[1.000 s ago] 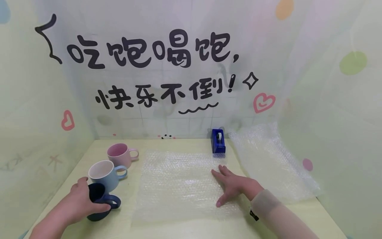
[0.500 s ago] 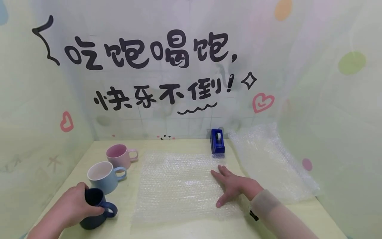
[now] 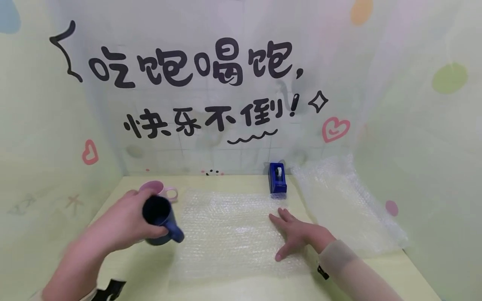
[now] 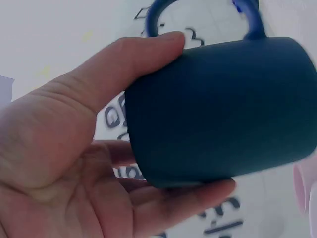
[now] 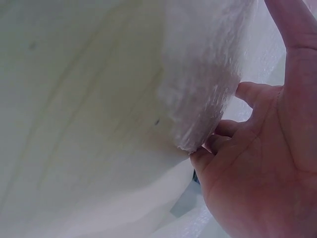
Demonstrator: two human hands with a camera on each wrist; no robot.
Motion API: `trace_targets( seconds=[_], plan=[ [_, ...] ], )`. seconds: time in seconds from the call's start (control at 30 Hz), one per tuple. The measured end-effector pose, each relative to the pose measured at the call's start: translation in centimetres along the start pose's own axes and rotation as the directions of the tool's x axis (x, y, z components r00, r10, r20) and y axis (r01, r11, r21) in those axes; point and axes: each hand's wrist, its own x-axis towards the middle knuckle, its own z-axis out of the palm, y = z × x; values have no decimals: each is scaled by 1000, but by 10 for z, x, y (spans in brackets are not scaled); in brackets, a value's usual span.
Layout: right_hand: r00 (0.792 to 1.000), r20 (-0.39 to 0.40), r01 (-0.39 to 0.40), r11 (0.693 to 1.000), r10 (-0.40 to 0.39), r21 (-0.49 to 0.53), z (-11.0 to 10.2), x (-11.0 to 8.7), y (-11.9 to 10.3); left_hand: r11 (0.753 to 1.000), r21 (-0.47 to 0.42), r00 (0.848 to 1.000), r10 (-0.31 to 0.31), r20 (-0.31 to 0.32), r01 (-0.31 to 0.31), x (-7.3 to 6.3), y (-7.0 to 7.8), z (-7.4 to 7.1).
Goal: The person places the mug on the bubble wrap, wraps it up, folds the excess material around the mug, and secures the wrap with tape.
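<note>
My left hand [image 3: 126, 219] grips a dark blue mug [image 3: 162, 241] round its body and holds it above the table, tilted, its handle pointing right. In the left wrist view the thumb lies along one side of the mug [image 4: 223, 109] and fingers along the other. On the table, a sheet of bubble wrap [image 3: 226, 234] lies flat in the middle. My right hand [image 3: 297, 234] rests on its right edge, fingers spread. Behind the left hand a pink mug [image 3: 152, 186] shows in part; the light blue mug is hidden in the head view.
A blue tape dispenser [image 3: 277, 179] stands at the back, by the far edge of the flat sheet. Another piece of bubble wrap [image 3: 339, 205] lies at the right, its far end against the back wall. Printed cloth walls [image 3: 433, 167] enclose the table [image 3: 218, 288].
My left hand has lifted the dark blue mug off the table and carried it up and to the right, in front of the other mugs. The right hand stays on the bubble wrap.
</note>
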Motion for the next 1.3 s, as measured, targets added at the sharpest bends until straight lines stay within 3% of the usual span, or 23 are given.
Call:
trace_targets(
  seconds=[0.13,0.3,0.47,0.6,0.73,0.87,1.07,1.3],
  plan=[
    [1000,-2,2,1000,-2,17,2,2,2,999,-27,999,39,9,-39,28,26,18],
    [1000,-7,1,1000,-1,17,3,3,5,996,-69,994,54,95,-48,64,48,53],
    [1000,-9,6,1000,-6,4,1,3,3,988,-128,972,116,205,-91,91,58,89],
    [1000,-6,4,1000,-4,16,2,3,2,978,-173,957,154,246,-113,108,64,111],
    [1000,-3,1,1000,-1,18,2,0,-1,978,-164,944,173,280,-131,122,69,124],
    [1000,-4,0,1000,0,8,1,-2,-4,984,-144,932,147,332,-104,132,74,131],
    [1000,-6,-2,1000,2,-3,2,-2,-4,984,-167,927,118,355,-61,143,78,139],
    [1000,-6,10,1000,-10,-8,2,0,-2,974,-214,917,152,369,-76,145,77,150]
  ],
)
